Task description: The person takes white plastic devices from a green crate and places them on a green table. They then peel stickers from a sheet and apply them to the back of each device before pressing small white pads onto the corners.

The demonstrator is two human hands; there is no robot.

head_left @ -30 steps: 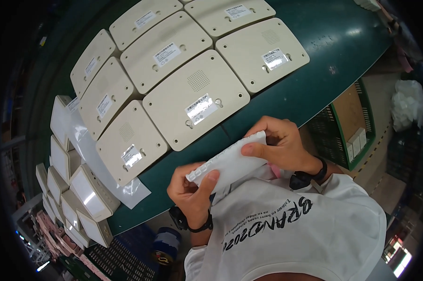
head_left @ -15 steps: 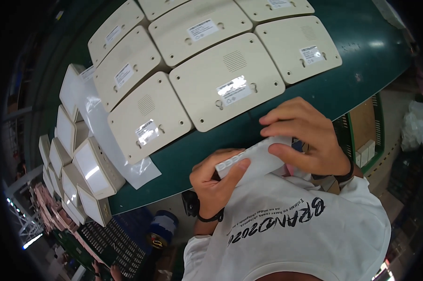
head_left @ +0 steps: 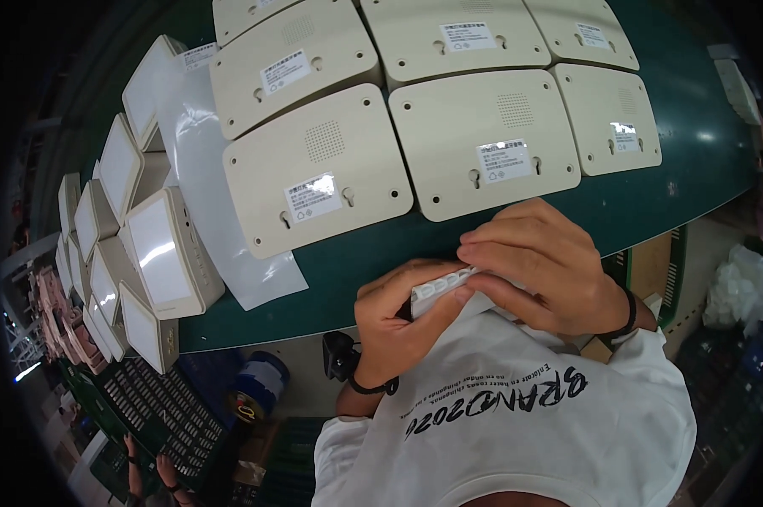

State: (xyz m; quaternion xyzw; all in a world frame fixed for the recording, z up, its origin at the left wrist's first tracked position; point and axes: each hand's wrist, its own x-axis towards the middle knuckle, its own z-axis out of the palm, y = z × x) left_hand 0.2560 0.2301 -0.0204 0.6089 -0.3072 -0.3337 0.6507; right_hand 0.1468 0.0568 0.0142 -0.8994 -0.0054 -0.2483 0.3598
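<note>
Close to my body, in front of the table's near edge, my left hand (head_left: 403, 317) grips a white sheet with rounded white pads (head_left: 439, 289) along its upper edge. The exact kind of pads is too small to make out. My right hand (head_left: 542, 269) is closed, its thumb and fingertips pinched at the right end of that sheet. What lies between those fingertips is hidden. Beyond both hands lie cream plastic casings (head_left: 487, 97) in rows, backs up, each with a white label, keyhole slots and corner holes. Neither hand touches a casing.
A clear plastic sheet (head_left: 267, 287) lies left of the casings on the green table (head_left: 690, 182). Several cream units with white panels (head_left: 162, 253) stand at the left. Green crates (head_left: 673, 270) are low at the right. Another person's hands (head_left: 166, 469) show at lower left.
My right hand has closed in from spread fingers to a pinch beside my left thumb. The view has shifted, so the casings appear further right.
</note>
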